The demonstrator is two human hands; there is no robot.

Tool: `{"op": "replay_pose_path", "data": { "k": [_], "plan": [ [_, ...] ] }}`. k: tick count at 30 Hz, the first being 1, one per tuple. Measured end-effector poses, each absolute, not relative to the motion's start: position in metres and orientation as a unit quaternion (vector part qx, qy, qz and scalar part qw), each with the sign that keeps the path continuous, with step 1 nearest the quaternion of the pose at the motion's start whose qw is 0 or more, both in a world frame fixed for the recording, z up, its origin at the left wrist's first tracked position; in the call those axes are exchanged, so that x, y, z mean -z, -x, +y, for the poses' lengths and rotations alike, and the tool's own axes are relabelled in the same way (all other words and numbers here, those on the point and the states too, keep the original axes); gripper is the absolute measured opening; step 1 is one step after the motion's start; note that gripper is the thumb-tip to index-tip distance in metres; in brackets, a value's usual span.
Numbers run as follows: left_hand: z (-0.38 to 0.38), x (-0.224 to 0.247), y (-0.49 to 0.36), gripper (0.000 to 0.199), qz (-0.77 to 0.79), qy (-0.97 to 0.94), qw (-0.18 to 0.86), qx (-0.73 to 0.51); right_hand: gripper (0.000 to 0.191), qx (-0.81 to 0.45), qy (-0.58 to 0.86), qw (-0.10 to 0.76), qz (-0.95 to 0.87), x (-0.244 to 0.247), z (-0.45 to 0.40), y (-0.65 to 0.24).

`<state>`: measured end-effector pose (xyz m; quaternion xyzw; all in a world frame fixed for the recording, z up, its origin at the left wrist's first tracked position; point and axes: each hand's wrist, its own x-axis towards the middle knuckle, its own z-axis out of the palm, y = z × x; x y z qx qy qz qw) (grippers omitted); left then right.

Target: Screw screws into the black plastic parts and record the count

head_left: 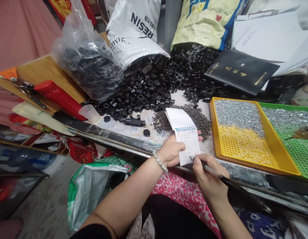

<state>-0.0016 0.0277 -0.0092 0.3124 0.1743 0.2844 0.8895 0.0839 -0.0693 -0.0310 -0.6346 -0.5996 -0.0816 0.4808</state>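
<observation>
A small spiral notepad [187, 141] lies folded open in my left hand [171, 149], thumb across the lower page and fingers beneath it. Handwritten lines cover part of that page. My right hand [210, 171] grips a pen [211, 170], its tip at the bottom of the page. Behind the notepad spreads a heap of tiny dark metallic parts [162, 121]. Loose black plastic pieces lie to its left, among them a round knob [146, 132] and a longer piece [134, 121].
To the right sit a yellow perforated tray [240, 146] and a green tray [295, 146] holding small silvery parts. A white sack [136, 33] spills black plastic parts [141, 89]. A red bottle [58, 99], clear cup [89, 113] and black notebook [241, 71] stand or lie around.
</observation>
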Motion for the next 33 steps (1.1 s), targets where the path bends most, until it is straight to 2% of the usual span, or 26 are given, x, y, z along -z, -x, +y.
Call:
{"op": "replay_pose_path", "data": {
  "k": [23, 33],
  "plan": [
    [0.0272, 0.0090, 0.0014, 0.061, 0.184, -0.310, 0.887, -0.289, 0.010, 0.065, 0.630, 0.468, -0.616, 0.0317, -0.0706, -0.0858],
    [0.0260, 0.0084, 0.0006, 0.060, 0.186, -0.309, 0.885, -0.294, 0.012, 0.048, 0.619, 0.517, -0.589, 0.0304, -0.0757, -0.0885]
  ]
}}
